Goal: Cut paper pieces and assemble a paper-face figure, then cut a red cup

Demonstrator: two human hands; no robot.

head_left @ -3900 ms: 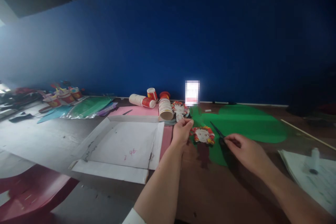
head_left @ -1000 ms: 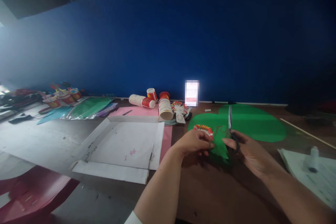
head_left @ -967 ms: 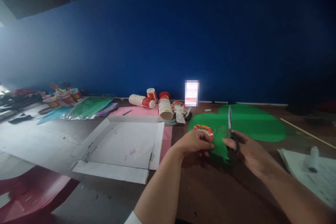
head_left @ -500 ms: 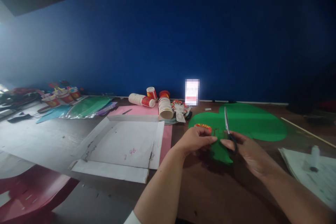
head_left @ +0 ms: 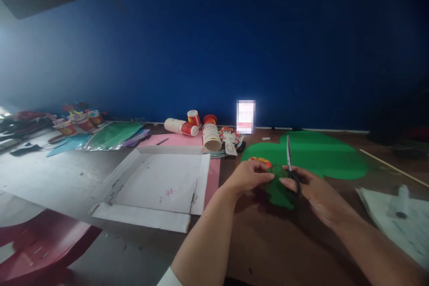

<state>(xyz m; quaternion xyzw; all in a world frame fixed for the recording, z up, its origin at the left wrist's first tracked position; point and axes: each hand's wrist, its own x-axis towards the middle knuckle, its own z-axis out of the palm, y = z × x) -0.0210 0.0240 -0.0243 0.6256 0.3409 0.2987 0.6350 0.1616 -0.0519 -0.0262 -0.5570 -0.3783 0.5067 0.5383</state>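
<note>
Between the thumb and fingers of my left hand (head_left: 250, 178) is the left edge of a small green piece (head_left: 280, 196), which looks like paper or felt. Closed around the black handles of a pair of scissors (head_left: 288, 152) is my right hand (head_left: 311, 190); its thumb also meets the green piece's right edge. The blades point up and away, seemingly closed together. A red and yellow patterned piece (head_left: 260, 161) shows just behind my left fingers, and I cannot tell whether they touch it. Beyond both hands a large green sheet (head_left: 325, 154) with rounded lobes lies flat.
Left of my arm sits a shallow white box lid (head_left: 147, 183) on pink paper (head_left: 212, 178). Paper cups (head_left: 212, 137) lie near the blue partition (head_left: 214, 44). At right are a thin stick (head_left: 392, 167), papers (head_left: 398, 228) and a small white bottle (head_left: 403, 201).
The small green piece has tilted between my fingers and looks darker, its upper edge now folded or turned. My hands have drawn slightly closer together, the scissors staying in the right one.
</note>
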